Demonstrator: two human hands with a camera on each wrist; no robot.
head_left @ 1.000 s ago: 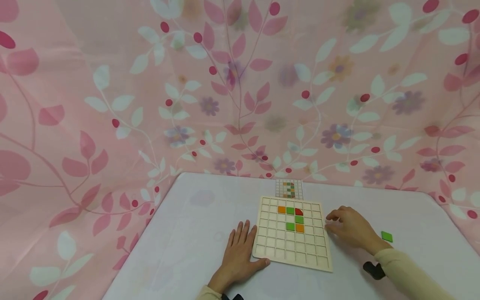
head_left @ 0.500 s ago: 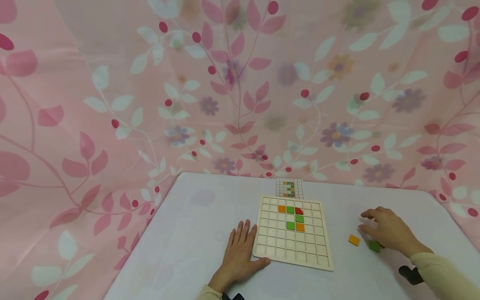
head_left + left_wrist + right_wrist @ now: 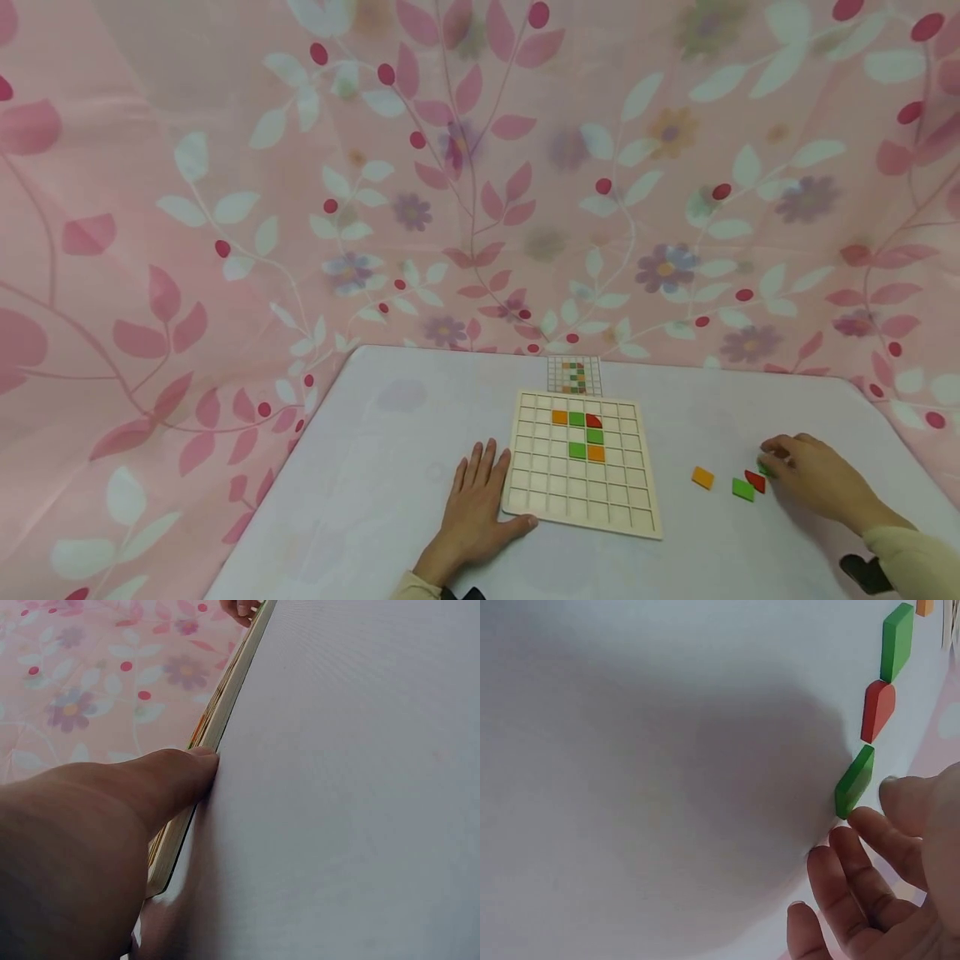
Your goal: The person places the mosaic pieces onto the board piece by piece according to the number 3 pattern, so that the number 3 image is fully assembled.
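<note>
My left hand lies flat with straight fingers along the left side of the wooden grid board. In the left wrist view its thumb rests against the board's near edge. Set in the grid are several tiles, among them an orange tile and a red quarter-round tile. Off to the right, my right hand reaches low over the table. A green square tile lies right at its index fingertip, the thumb slightly apart from it.
Loose on the table beside the right hand are another red quarter-round tile, a green tile and an orange tile. Behind the board lies a pattern card. Floral pink cloth hangs at the table's far edge.
My right hand has moved from the board's right edge out to the loose tiles, uncovering orange, green and red ones. The left hand has stayed in place.
</note>
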